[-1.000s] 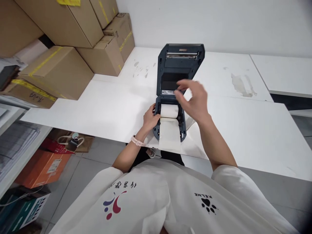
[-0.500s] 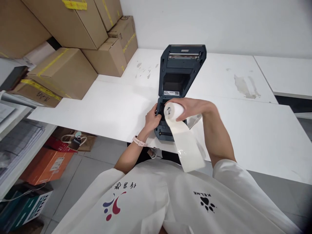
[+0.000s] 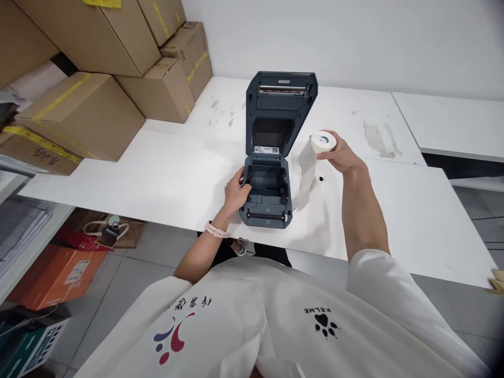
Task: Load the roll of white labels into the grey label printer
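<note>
A dark grey label printer [image 3: 268,202] sits at the near edge of the white table [image 3: 165,173], its lid [image 3: 280,113] standing up and its roll bay bare. My left hand [image 3: 236,190] grips the printer's left side wall. My right hand [image 3: 340,155] holds a white paper roll [image 3: 323,140] upright in the air to the right of the printer. A loose strip of paper [image 3: 306,168] hangs from the roll down toward the table.
Cardboard boxes [image 3: 94,113] with yellow tape are stacked at the table's left and back left. A small hole [image 3: 320,179] is in the tabletop beside the printer. Another white table [image 3: 452,126] stands at the right. Shelving, bags and boxes [image 3: 59,273] fill the floor at left.
My right hand lifted the paper roll out of the printer bay and carried it to the right and away from me. My left hand stayed on the printer's left side.
</note>
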The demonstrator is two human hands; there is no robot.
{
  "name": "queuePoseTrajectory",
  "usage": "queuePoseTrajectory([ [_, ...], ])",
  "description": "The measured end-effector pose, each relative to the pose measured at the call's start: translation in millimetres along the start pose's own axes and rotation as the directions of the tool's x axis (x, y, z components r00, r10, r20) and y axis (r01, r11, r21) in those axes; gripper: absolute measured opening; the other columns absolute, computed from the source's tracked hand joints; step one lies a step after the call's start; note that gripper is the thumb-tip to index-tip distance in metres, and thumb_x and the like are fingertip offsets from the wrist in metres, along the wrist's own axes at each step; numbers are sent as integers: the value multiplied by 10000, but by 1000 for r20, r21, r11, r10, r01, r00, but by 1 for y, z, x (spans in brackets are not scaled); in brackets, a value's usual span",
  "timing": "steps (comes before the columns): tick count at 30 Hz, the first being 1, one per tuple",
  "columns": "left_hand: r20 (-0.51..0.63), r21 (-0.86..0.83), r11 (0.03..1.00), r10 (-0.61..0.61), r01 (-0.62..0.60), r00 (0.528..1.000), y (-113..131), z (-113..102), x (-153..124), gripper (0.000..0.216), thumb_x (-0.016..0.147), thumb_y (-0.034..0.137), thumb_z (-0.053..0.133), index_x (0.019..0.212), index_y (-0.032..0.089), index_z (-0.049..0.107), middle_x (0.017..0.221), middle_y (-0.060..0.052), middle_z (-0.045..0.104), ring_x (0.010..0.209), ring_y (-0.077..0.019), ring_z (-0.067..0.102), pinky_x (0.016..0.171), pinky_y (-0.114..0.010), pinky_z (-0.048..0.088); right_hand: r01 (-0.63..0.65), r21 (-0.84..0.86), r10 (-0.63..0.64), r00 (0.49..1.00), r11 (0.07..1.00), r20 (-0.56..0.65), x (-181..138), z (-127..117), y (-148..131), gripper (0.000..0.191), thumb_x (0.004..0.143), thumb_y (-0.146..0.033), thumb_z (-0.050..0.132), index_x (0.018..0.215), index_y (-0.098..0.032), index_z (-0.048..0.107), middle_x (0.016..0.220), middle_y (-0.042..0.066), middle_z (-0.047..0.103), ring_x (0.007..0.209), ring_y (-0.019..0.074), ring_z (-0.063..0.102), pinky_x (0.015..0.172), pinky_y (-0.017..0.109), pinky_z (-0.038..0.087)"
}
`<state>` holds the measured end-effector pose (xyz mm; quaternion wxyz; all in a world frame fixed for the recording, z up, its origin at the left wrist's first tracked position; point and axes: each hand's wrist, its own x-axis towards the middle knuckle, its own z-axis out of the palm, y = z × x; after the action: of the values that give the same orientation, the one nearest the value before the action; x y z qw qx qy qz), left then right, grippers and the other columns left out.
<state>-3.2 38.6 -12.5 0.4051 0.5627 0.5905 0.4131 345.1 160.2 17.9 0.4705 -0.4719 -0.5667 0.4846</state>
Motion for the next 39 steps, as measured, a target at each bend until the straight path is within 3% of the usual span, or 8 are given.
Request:
queuePoseTrajectory([
  [8,12,-34,999,17,-17,1000,-3,0,1,792,724,138,554,1509,246,543,1479,-44,651,1345,-311,620,1168,-473,475,-115,-1,115,993,993,-28,7,7,46,959,360,-266,960,1246,-254,593,1305,52,696,1335,329,595,1175,519,454],
  [14,8,-40,999,-9,9,1000,0,0,-1,791,726,142,555,1511,242,541,1471,-50,654,1318,-309,636,1140,-458,497,-59,74,66,993,996,-101,-69,-14,53,771,596,-358,891,1313,-322,609,1517,77,594,1463,291,517,1238,501,396],
  [18,6,-26,1000,-11,11,1000,3,0,-3,784,730,144,560,1506,253,545,1447,-46,670,1308,-308,640,1131,-457,502,-135,-14,135,989,991,52,-115,-10,52,658,659,-370,905,1274,-323,675,1435,63,669,1368,276,596,1165,477,475],
  [23,-1,-22,1000,-17,17,1000,4,0,-4,797,728,147,554,1518,251,530,1460,-37,662,1279,-300,661,1114,-445,517,-26,-49,34,985,998,169,-117,14,6,468,724,-485,886,1119,-268,764,965,59,776,965,264,721,872,427,583],
  [27,2,-14,1000,-12,12,1000,5,1,-4,798,731,149,556,1521,262,525,1460,-26,664,1241,-291,683,1094,-435,530,189,-96,-137,907,977,398,-93,57,-57,470,794,-433,844,1221,-263,742,1058,76,786,969,262,723,854,409,571],
  [30,-18,-11,1000,-18,17,1000,5,2,-4,795,723,146,562,1510,261,539,1446,-19,674,1237,-284,686,1104,-424,522,319,-356,-77,830,879,553,-66,107,-81,482,881,-376,734,1338,-230,686,1174,86,781,966,254,718,855,400,564],
  [34,-20,-17,999,-39,39,999,5,2,-4,796,717,147,574,1505,249,544,1446,-27,675,1246,-296,680,1121,-435,505,444,-740,86,827,504,555,-40,164,-71,443,891,-184,627,1330,-183,682,1294,124,746,1151,321,694,974,447,528],
  [39,-21,-20,1000,-23,23,1000,3,2,-4,781,717,154,576,1491,251,558,1394,-32,706,1195,-297,699,1119,-455,499,435,-828,147,848,354,509,-56,179,-59,466,886,-181,632,1351,-153,659,1313,178,725,1206,386,675,966,493,543],
])
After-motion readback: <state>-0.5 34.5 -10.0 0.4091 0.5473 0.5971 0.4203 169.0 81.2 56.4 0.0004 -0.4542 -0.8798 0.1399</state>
